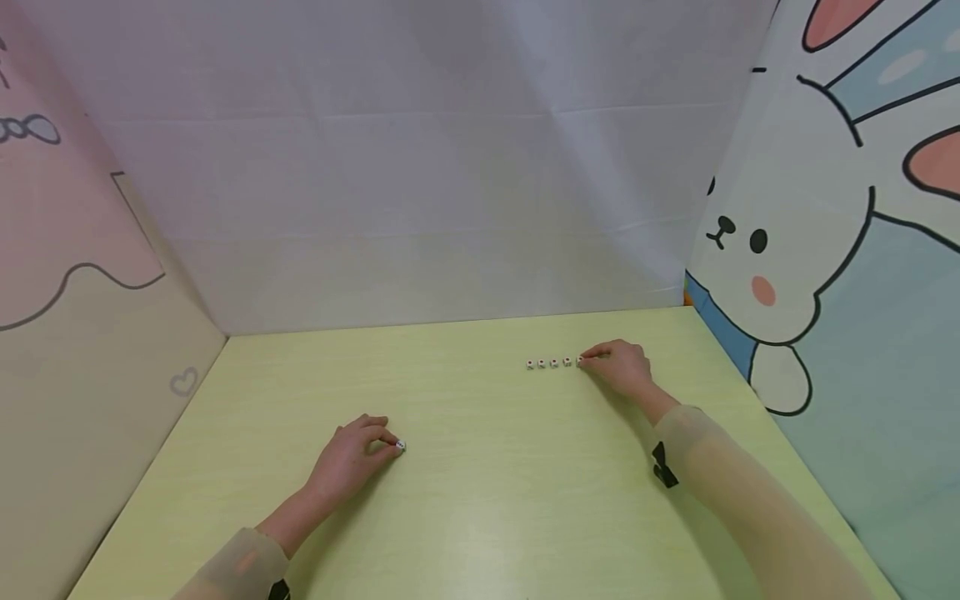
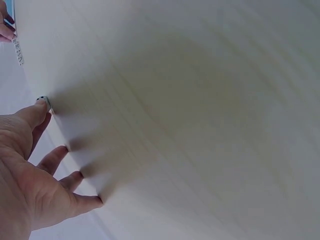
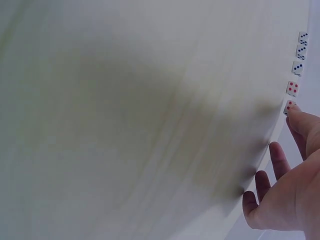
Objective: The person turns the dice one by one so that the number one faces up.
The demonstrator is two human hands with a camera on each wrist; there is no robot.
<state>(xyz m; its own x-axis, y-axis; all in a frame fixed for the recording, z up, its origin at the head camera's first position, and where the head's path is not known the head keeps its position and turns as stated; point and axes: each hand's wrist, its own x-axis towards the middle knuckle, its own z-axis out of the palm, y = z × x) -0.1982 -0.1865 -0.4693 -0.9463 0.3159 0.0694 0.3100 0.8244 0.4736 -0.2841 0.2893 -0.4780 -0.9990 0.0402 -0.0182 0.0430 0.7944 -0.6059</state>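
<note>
Between thumb and forefinger my left hand (image 1: 348, 462) pinches a small white die (image 1: 401, 447), low over the left-centre of the table. In the left wrist view the same die (image 2: 43, 101) shows at the thumb tip, and the other fingertips reach down to the tabletop. Farther back on the right, my right hand (image 1: 621, 367) pinches the die (image 3: 289, 107) at the right end of a short row of dice (image 1: 554, 363). Red pips mark that die and its neighbour (image 3: 293, 88); dark blue pips mark the farther ones (image 3: 301, 51).
The pale yellow tabletop (image 1: 465, 500) runs back to a white cloth wall (image 1: 420, 183). A pink and cream panel (image 1: 75, 250) stands along the left side. On the right side is a panel with a cartoon rabbit (image 1: 787, 208).
</note>
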